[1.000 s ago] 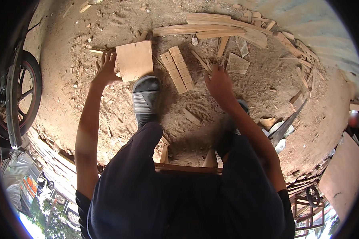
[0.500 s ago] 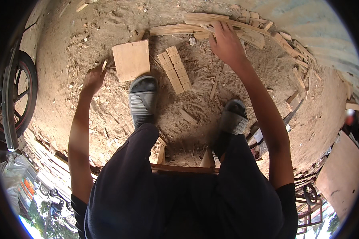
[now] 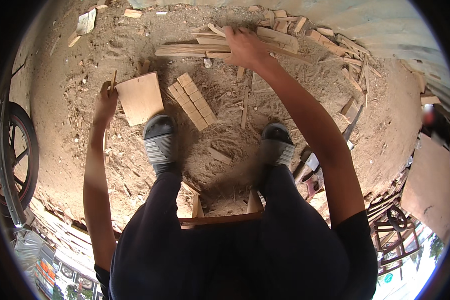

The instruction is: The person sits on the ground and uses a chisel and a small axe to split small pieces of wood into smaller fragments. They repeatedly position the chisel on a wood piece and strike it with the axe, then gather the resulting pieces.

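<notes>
My left hand (image 3: 105,104) is closed on a small wooden stick (image 3: 113,79), which points up from the fingers. It is right beside the left edge of a square wooden board (image 3: 141,99) lying on the ground. At the far side, my right hand (image 3: 245,46) bends over a heap of wooden strips (image 3: 190,50), its fingers closed on a thin wooden strip (image 3: 216,30) that sticks out past the fingertips. Between the hands, small wooden blocks (image 3: 192,102) lie packed together in neat rows, just right of the board.
My sandalled feet (image 3: 160,140) rest on sandy ground strewn with chips. Offcuts (image 3: 330,45) line a corrugated metal sheet (image 3: 375,25) at the far right. A motorcycle wheel (image 3: 20,155) stands at the left. A long-bladed tool (image 3: 352,122) lies right of my right foot.
The view has shifted, so the ground things appear further left and lower. My left hand has come closer to the board with the stick. My right hand has reached farther over the strips.
</notes>
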Action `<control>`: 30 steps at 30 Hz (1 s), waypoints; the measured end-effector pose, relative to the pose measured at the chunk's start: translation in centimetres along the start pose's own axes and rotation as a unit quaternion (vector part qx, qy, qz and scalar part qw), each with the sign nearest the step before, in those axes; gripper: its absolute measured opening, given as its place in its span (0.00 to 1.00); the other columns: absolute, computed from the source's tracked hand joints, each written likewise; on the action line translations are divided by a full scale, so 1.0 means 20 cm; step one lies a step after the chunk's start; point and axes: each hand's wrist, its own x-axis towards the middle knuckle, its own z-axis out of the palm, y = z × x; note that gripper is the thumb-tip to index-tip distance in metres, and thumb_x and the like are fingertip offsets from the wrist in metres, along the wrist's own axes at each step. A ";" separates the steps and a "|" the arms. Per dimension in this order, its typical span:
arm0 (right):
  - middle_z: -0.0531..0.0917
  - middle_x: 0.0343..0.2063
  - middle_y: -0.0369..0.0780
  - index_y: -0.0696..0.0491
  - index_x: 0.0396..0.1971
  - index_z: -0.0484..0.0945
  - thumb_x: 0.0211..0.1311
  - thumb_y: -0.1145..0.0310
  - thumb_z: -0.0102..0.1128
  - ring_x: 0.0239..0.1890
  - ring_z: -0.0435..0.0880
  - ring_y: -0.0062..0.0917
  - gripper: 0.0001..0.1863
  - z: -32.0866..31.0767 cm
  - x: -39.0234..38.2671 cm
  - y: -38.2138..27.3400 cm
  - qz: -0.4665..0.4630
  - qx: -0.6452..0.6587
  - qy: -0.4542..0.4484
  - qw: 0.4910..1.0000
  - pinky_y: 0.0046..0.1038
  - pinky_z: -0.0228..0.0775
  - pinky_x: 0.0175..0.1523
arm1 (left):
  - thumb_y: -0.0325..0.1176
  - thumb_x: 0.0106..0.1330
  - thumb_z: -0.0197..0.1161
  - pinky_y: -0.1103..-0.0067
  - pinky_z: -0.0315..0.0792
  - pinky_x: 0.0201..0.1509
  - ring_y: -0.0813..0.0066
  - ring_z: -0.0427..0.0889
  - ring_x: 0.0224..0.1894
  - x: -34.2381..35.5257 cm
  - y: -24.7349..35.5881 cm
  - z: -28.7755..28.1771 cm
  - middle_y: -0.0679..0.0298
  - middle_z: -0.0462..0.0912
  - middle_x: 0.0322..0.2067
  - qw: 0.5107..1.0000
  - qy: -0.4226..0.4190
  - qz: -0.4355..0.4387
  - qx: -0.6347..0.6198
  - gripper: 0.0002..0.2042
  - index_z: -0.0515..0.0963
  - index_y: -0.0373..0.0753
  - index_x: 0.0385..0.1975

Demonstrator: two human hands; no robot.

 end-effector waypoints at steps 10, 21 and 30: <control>0.75 0.35 0.40 0.58 0.52 0.65 0.57 0.53 0.61 0.37 0.78 0.28 0.30 -0.27 -0.91 0.21 0.359 0.749 0.159 0.533 0.32 0.74 0.38 | 0.54 0.66 0.53 0.84 0.47 0.15 0.88 0.53 0.13 -0.06 0.11 -0.18 0.77 0.57 0.13 0.984 0.059 -0.095 -0.141 0.21 0.72 0.40 0.36; 0.66 0.55 0.45 0.53 0.58 0.66 0.67 0.62 0.46 0.53 0.70 0.34 0.22 -0.44 -0.89 1.02 0.416 0.570 0.298 0.643 0.35 0.68 0.58 | 0.52 0.69 0.50 0.88 0.55 0.21 0.89 0.60 0.20 -0.29 1.04 0.01 0.77 0.58 0.20 0.903 -0.073 -0.069 -0.418 0.21 0.72 0.37 0.44; 0.78 0.37 0.40 0.60 0.54 0.64 0.66 0.58 0.53 0.34 0.79 0.21 0.24 -0.40 -0.87 -0.33 0.049 0.742 -0.172 0.646 0.24 0.73 0.39 | 0.56 0.70 0.43 0.81 0.66 0.35 0.80 0.67 0.29 -0.55 1.57 0.19 0.68 0.64 0.27 0.795 -0.205 -0.066 -0.567 0.27 0.65 0.34 0.49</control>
